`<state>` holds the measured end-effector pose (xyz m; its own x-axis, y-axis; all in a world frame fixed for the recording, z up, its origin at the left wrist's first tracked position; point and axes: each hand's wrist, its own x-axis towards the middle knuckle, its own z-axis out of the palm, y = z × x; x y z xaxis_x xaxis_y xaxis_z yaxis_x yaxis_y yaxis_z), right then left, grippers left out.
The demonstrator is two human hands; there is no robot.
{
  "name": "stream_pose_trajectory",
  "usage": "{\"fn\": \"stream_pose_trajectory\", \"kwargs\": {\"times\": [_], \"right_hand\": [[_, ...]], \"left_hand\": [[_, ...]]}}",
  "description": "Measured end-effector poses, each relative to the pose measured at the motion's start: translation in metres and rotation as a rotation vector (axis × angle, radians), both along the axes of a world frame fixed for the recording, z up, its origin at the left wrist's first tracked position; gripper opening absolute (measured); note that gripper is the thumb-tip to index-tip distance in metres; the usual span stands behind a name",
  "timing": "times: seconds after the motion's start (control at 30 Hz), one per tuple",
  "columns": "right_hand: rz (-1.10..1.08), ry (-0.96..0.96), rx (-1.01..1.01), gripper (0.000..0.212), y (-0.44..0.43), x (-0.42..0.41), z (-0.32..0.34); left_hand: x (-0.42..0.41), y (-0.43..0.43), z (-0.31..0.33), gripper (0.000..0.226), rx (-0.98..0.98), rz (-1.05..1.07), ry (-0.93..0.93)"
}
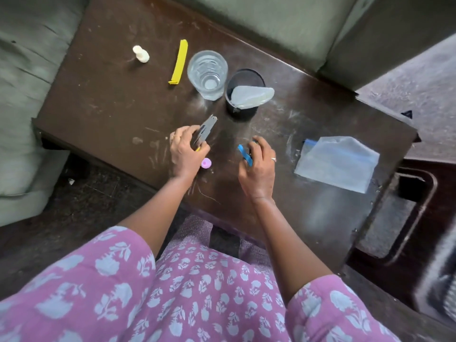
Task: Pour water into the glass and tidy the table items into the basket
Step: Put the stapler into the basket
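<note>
My left hand (185, 151) grips a grey metal stapler-like tool (206, 130) near the table's front edge. My right hand (259, 166) holds a small blue clip (245, 151). A clear glass (207, 74) with water stands upright at the table's middle back. Right of it is a round black mesh basket (243, 112) with a pale plastic piece (253, 95) lying across its mouth. A yellow clip (180, 61) and a small white bottle (141, 54) lie at the back left. A pink round cap (206, 163) sits just beside my left hand.
A clear zip bag (338, 164) with a blue seal lies flat at the right of the dark brown table (111, 107). Grey-green sofa cushions (24, 95) surround the table at left and back. A dark stool frame (414, 218) stands at the right.
</note>
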<state>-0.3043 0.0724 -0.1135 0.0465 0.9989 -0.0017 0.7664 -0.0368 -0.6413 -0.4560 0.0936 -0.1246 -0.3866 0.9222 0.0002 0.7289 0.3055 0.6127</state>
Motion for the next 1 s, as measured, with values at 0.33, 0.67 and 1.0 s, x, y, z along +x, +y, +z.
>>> {"fn": "stream_pose_trajectory", "kwargs": {"times": [0.33, 0.67, 1.0], "right_hand": [[-0.295, -0.007, 0.052, 0.033, -0.036, 0.120, 0.016], [-0.882, -0.066, 0.317, 0.033, -0.079, 0.280, 0.056], [-1.242, -0.194, 0.294, 0.044, -0.176, 0.388, 0.075]], "left_hand": [[0.153, -0.017, 0.024, 0.031, 0.238, -0.438, 0.067], [0.343, -0.033, 0.072, 0.036, 0.120, -0.834, -0.212], [0.493, -0.065, 0.103, 0.040, 0.046, -1.538, -0.203]]}}
